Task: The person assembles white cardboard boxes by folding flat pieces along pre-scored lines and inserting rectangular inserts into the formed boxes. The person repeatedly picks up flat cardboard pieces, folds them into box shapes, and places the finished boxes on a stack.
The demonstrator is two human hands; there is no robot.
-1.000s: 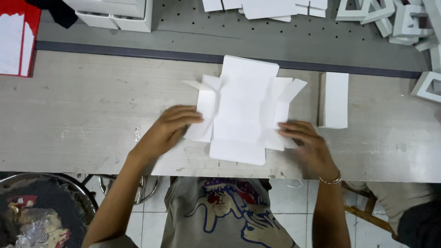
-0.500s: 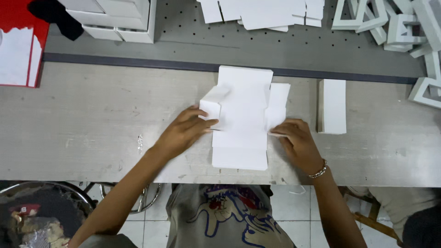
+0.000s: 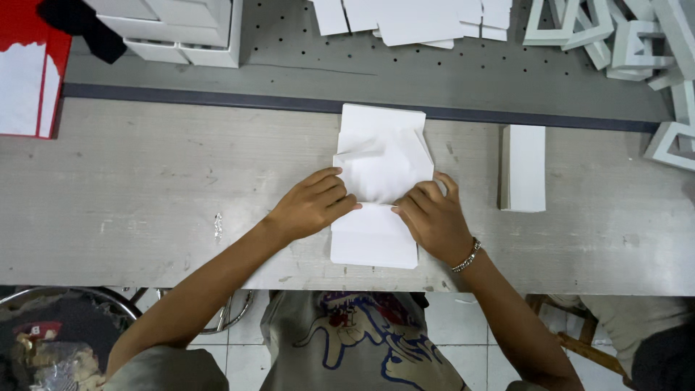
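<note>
A white cardboard sheet (image 3: 380, 152) lies on the grey worktable (image 3: 145, 195), its side flaps folded inward over the middle. My left hand (image 3: 313, 204) presses its fingertips on the sheet's left edge. On the right edge, my right hand (image 3: 433, 217) holds the folded flap down; it wears a bracelet at the wrist. Both hands meet near the sheet's centre, fingers pinching the folded paper.
A narrow white box (image 3: 523, 168) lies right of the sheet. Stacked white boxes (image 3: 181, 25) and flat white sheets (image 3: 413, 18) sit on the perforated grey shelf behind. White frames (image 3: 637, 43) pile at far right. A red-and-white board (image 3: 29, 80) lies at left.
The sheet's side flaps, spread out before, are now folded in over the middle. Both hands moved inward toward the centre of the sheet.
</note>
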